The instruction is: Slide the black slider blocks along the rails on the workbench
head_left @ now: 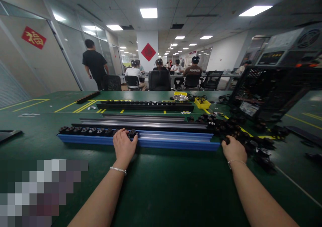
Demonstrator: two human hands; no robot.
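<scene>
A long blue channel rail (176, 143) lies across the green table, with a row of small black parts (93, 131) seated along its left half. My left hand (125, 144) reaches over the rail's near wall, fingers and thumb closed around the black part (132, 133) at the right end of that row. Past the rail's right end, my right hand (234, 149) pinches another small black part (227, 140). Beside it spreads a loose pile of black parts (261, 153). The parts' exact kind is too small to make out.
Behind the blue rail lie metal rails (146, 123) and a black rail filled with parts (146, 106). A metal bowl (180, 98), yellow tray (202, 103) and open computer case (259, 89) stand farther back. A pixelated patch covers the lower left. People sit at far desks; one person walks.
</scene>
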